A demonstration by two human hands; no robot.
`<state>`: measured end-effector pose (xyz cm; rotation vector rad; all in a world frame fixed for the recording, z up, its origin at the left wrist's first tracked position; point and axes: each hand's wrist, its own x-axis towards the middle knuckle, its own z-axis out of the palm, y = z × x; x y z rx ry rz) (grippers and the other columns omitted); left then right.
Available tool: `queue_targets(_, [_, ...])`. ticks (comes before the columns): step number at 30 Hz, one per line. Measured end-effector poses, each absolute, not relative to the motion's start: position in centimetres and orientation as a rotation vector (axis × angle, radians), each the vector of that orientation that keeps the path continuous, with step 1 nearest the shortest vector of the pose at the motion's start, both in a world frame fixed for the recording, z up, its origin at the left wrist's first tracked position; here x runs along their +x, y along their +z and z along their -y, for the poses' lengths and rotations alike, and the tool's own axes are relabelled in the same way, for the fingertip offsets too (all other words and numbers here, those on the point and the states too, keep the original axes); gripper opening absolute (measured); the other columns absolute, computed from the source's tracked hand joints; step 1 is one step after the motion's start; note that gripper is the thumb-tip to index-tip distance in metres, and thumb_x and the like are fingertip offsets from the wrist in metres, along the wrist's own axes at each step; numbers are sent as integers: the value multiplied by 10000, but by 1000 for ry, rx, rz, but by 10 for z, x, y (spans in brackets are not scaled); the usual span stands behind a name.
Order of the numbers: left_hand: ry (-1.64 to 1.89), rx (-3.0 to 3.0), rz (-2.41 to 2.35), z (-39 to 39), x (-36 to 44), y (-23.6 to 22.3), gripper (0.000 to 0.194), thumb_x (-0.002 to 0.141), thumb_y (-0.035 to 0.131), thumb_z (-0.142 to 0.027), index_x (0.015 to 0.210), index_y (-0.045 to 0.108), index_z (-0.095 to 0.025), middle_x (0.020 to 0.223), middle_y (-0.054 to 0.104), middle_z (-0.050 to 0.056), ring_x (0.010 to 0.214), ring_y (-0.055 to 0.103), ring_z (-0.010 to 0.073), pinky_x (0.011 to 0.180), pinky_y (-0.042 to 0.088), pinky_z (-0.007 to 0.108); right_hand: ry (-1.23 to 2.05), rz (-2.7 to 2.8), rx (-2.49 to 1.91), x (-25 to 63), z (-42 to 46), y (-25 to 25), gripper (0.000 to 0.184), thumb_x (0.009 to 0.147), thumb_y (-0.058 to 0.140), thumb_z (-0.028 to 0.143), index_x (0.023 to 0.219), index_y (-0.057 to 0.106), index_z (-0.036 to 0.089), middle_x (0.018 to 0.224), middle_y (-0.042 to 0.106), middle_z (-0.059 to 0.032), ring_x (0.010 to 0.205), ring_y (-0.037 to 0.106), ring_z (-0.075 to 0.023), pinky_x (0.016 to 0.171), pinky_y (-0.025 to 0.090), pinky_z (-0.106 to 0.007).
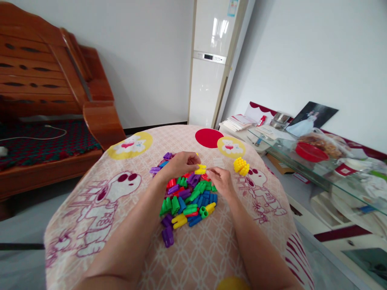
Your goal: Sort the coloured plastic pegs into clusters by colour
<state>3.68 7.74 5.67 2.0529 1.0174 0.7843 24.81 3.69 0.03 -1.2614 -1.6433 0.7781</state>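
A small yellow building block (200, 169), made like two joined plastic tubes, is held above a heap of similar blocks. My left hand (180, 164) pinches it from the left with thumb and fingers. From the right, my right hand (222, 180) has its closed fingertips at the block's other end. Beneath both hands lies the heap, with green blocks (172, 205), purple blocks (167, 236), blue blocks (207, 198) and red blocks mixed together. Nearer me are a loose yellow block (179, 221) and another yellow block (211, 208). My left hand hides part of the heap.
A joined yellow cluster (241, 166) sits right of the heap on the patterned tablecloth (187, 266). To the right, a glass-topped cabinet (302, 165) carries a red bowl (311, 152), papers and a photo. A wooden bench (99, 112) stands at left, a tall white unit (208, 88) behind.
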Motion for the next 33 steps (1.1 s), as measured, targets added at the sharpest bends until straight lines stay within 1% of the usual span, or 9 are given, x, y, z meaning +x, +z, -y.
queue_targets(3, [814, 1956, -968, -79, 46, 49, 205, 780, 641, -302, 901, 662, -138, 754, 715, 36, 650, 668, 145, 602, 519, 241, 946, 1583, -1175, 239, -34, 2, 324, 795, 633, 475, 899, 709, 177, 649, 665, 6, 498, 562, -126, 476, 424, -225])
queue_targets(7, [826, 1842, -922, -82, 56, 39, 197, 795, 623, -287, 916, 640, -132, 764, 725, 49, 656, 692, 162, 615, 562, 273, 1018, 1470, -1147, 242, -40, -5, 338, 790, 639, 480, 921, 687, 173, 607, 663, 6, 407, 496, -106, 415, 379, -224])
queue_targets(9, [844, 1850, -943, -84, 58, 35, 194, 784, 613, -254, 935, 643, -134, 792, 731, 51, 670, 699, 162, 627, 571, 276, 1014, 1422, -1168, 249, -45, -9, 371, 781, 638, 499, 951, 687, 174, 618, 673, -2, 414, 515, -120, 405, 376, -233])
queue_targets(12, [877, 1931, -1032, -85, 58, 33, 255, 749, 603, -193, 991, 658, -136, 874, 742, 58, 677, 702, 153, 635, 568, 261, 826, 1357, -1303, 267, -54, -13, 371, 764, 630, 492, 933, 699, 169, 694, 701, -29, 518, 602, -165, 448, 419, -254])
queue_targets(15, [859, 1969, -1089, -86, 56, 36, 278, 758, 588, -195, 1015, 670, -128, 865, 749, 62, 708, 711, 162, 663, 568, 262, 426, 1352, -1596, 291, -63, -13, 274, 773, 608, 394, 862, 724, 162, 783, 727, -75, 698, 659, -213, 607, 481, -291])
queue_targets(19, [836, 2028, -1146, -84, 52, 42, 262, 764, 590, -230, 982, 697, -131, 831, 754, 56, 736, 709, 174, 677, 560, 263, 33, 1435, -2023, 309, -70, -11, 267, 839, 573, 323, 907, 759, 144, 917, 742, -154, 881, 654, -264, 771, 458, -336])
queue_targets(22, [848, 2034, -1164, -83, 49, 42, 275, 763, 593, -267, 975, 712, -138, 844, 758, 61, 761, 708, 182, 691, 557, 268, -76, 1467, -2197, 310, -71, -10, 308, 898, 531, 321, 1020, 749, 142, 969, 735, -161, 918, 646, -269, 786, 438, -339])
queue_targets(28, [888, 1964, -1193, -87, 38, 43, 299, 762, 602, -333, 957, 724, -144, 848, 761, 66, 780, 711, 202, 699, 559, 287, -136, 1474, -2298, 308, -71, -12, 298, 930, 515, 313, 1065, 726, 150, 951, 722, -153, 898, 647, -256, 748, 420, -314])
queue_targets(33, [980, 1997, -1475, -93, 22, 45, 275, 781, 586, -284, 966, 733, -143, 870, 764, 76, 795, 708, 206, 741, 545, 300, -202, 1403, -2236, 308, -68, -12, 301, 919, 542, 304, 1127, 677, 135, 930, 719, -148, 852, 650, -249, 716, 407, -306])
